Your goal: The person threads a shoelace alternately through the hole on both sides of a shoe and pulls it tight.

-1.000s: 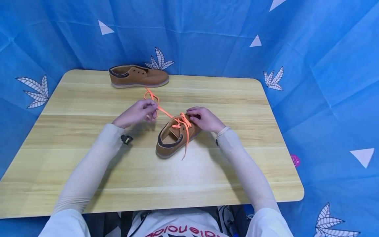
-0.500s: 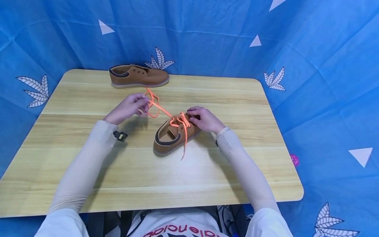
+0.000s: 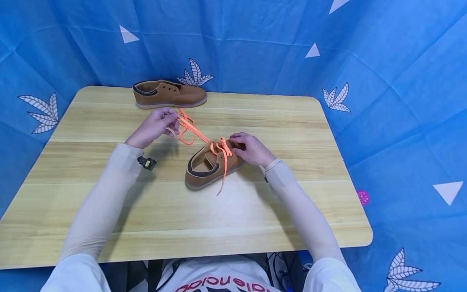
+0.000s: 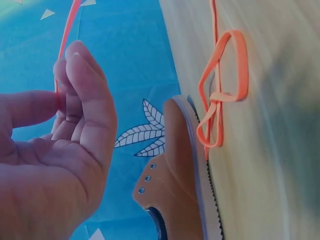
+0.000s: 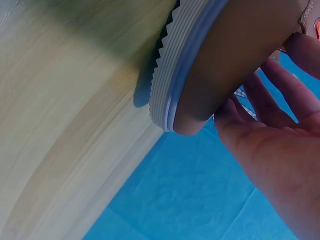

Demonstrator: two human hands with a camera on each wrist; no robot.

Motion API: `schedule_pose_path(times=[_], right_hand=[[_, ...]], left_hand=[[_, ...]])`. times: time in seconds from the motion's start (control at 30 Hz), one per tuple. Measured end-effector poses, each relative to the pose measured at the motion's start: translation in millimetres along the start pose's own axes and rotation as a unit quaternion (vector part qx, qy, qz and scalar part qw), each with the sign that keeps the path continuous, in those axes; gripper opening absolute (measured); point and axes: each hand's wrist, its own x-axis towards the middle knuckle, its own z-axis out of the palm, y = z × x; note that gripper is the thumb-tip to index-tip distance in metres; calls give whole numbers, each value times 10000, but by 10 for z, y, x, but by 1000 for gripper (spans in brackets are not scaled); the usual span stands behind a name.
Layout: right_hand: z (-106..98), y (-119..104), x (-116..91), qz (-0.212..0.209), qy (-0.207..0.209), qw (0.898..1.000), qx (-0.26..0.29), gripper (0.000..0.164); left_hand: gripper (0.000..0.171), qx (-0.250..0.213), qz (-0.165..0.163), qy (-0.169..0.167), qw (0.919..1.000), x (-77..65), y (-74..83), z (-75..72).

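A brown lace-up shoe (image 3: 202,178) sits at the middle of the table, its toe pointing right and away. Orange shoelace (image 3: 198,134) runs through its eyelets, and one end hangs over the near side. My left hand (image 3: 155,126) pinches the lace between thumb and fingers, left of the shoe; in the left wrist view the shoelace (image 4: 65,37) stretches up from the fingertips. With my right hand (image 3: 252,150) I grip the shoe's front part. The right wrist view shows the shoe's toe (image 5: 200,100) beside the fingers, which it partly hides.
A second brown shoe (image 3: 182,96), its eyelets unlaced, lies near the table's back edge. Loose loops of orange lace lie in front of it. Blue printed cloth (image 3: 255,48) hangs behind and beside the wooden table (image 3: 292,129).
My left hand has moved left and away from me, drawing the lace out in a longer line. The shoe's heel has swung slightly left while my right hand stays on its front.
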Motion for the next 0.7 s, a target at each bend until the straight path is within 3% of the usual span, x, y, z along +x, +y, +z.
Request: schedule_pose_path(times=[0.2, 0.7], right_hand=[[21, 9, -8, -94, 37, 9999, -56, 40], [31, 28, -19, -42, 40, 10000, 44, 41]], left_hand=[[29, 97, -58, 354, 9993, 17, 63, -76], [35, 431, -176, 521, 9976, -22, 107, -141]])
